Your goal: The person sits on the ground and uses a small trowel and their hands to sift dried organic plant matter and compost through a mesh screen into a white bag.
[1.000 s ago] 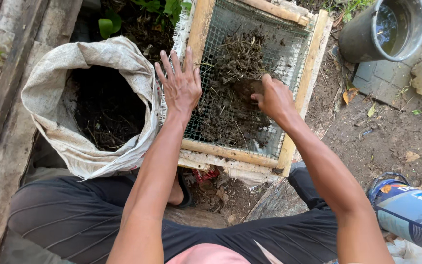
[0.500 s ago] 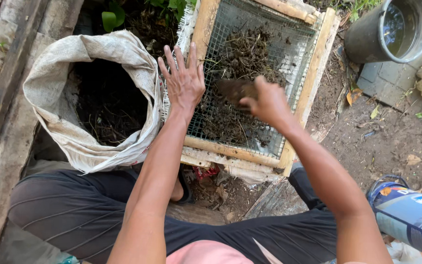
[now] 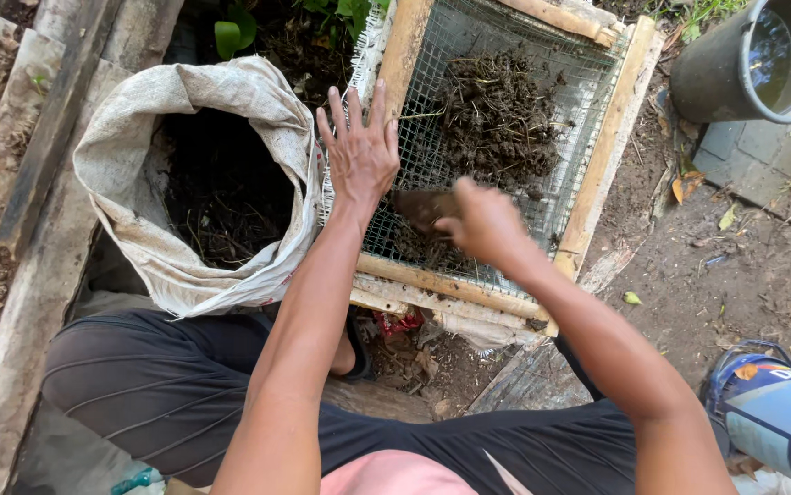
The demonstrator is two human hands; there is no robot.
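A wooden-framed wire-mesh sieve (image 3: 597, 174) lies tilted on the ground ahead of me, with a heap of dark, rooty compost (image 3: 496, 115) on the mesh. My left hand (image 3: 359, 151) is flat, its fingers spread, on the sieve's left edge beside an open sack. My right hand (image 3: 482, 220) is closed around a small brown trowel (image 3: 418, 206), whose blade sits over the lower part of the mesh. To the left stands the open woven sack (image 3: 134, 137), with dark soil inside (image 3: 221, 188).
A grey bucket of water (image 3: 762, 60) stands at the top right on paving blocks. A blue and white container (image 3: 780, 412) lies at the lower right. Concrete edging (image 3: 19, 183) runs along the left. My knees in dark trousers (image 3: 166, 385) fill the bottom.
My right hand has drawn the trowel back towards me and to the left over the mesh. The left hand stays spread on the sieve's edge.
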